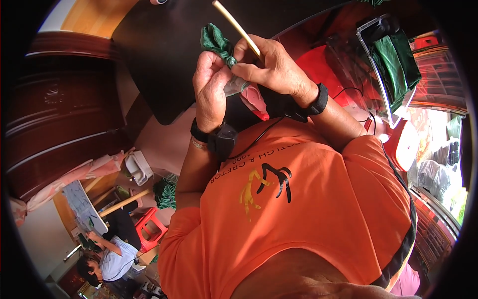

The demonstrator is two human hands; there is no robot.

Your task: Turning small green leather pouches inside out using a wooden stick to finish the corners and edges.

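The green cloth piece (pixel 216 41) is up in the air between the person's two hands, over the near edge of the dark bench (pixel 154 60). What matters most is how it lies at the fingertips: its gathered knot (pixel 231 61) sits right at the meeting of the two thumbs, with the gathered loop rising from there toward 11 o'clock and the long axis running roughly from 11 to 5. The left hand (pixel 211 92) comes to the knot from 7 o'clock, its thumb and forefinger closed on the cloth just below the gather. The right hand (pixel 279 67) comes from 4 o'clock, with its thumb tip against the knot and the forefinger curled above it. Neither hand is clearly nearer, as both touch the piece. The right fingers are also closed around a pale stick (pixel 238 30), which slants up toward 11 o'clock, passing beside the loop on its 1 o'clock side and seemingly apart from it.

The cloth is deep green with a soft sheen, its loop puffed and creased into folds that draw tight at the knot. Below the thumbs, toward 5 o'clock, paler greyish-green material (pixel 234 86) shows; whether it belongs to the same piece cannot be told.
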